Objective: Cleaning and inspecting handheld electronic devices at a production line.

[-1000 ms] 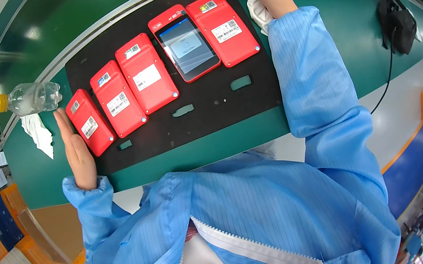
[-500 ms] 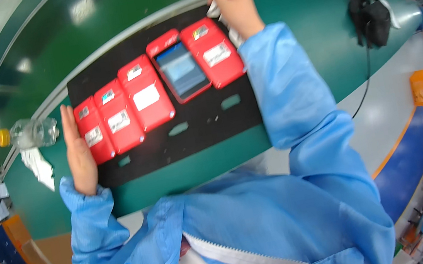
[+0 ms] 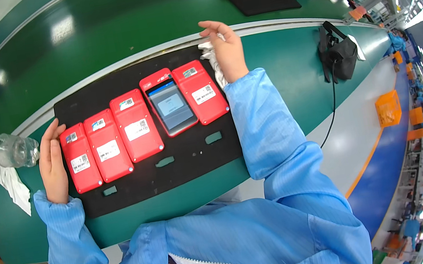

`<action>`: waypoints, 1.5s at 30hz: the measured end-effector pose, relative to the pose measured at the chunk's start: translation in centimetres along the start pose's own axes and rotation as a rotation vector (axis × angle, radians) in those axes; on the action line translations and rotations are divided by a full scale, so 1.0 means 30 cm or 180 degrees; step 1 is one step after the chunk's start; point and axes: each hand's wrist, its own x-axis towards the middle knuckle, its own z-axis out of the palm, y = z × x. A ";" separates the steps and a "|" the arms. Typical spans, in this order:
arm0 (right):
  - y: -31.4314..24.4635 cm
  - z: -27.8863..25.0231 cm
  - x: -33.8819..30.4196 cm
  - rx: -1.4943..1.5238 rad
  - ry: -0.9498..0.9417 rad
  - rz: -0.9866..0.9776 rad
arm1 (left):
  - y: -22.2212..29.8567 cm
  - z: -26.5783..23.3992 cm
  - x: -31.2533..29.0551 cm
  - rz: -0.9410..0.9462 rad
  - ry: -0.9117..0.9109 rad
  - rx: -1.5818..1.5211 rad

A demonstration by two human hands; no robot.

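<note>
A row of red handheld devices lies on a black mat (image 3: pixel 189 164). One handheld device (image 3: pixel 174 107) shows its lit screen, while the others, such as the rightmost device (image 3: pixel 201 91), lie back up with white labels. My left hand (image 3: pixel 52 163) is upright along the left edge of the leftmost device (image 3: pixel 80 158), fingers stretched and slightly bent. Beyond the row's right end, my right hand (image 3: pixel 228 52) has its fingers extended and apart. A crumpled white cloth (image 3: pixel 213 63) sits between that hand and the rightmost device; the hand's palm side is hidden.
A clear bottle with a yellow cap (image 3: pixel 11 151) and a white cloth (image 3: pixel 14 186) are at the left. To the right lies a black bag-like item (image 3: pixel 338 53) with a cable. Another black mat (image 3: pixel 262 1) with red devices lies on the far green surface (image 3: pixel 146 16).
The view has shifted, bringing the far mat with devices into sight. My left fingertips have bent slightly towards the row. My right hand keeps about the same place beside it.
</note>
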 end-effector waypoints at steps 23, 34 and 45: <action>-0.028 0.000 -0.006 0.0045 -0.0224 0.0080 | 0.030 0.015 0.002 0.0099 -0.0122 0.0507; -0.040 -0.002 -0.010 -0.0134 -0.0352 0.0221 | 0.030 0.014 0.004 0.0149 -0.0125 0.0605; -0.045 0.006 -0.016 -0.0137 -0.0347 0.0269 | 0.036 0.011 0.007 0.0232 -0.0138 0.0815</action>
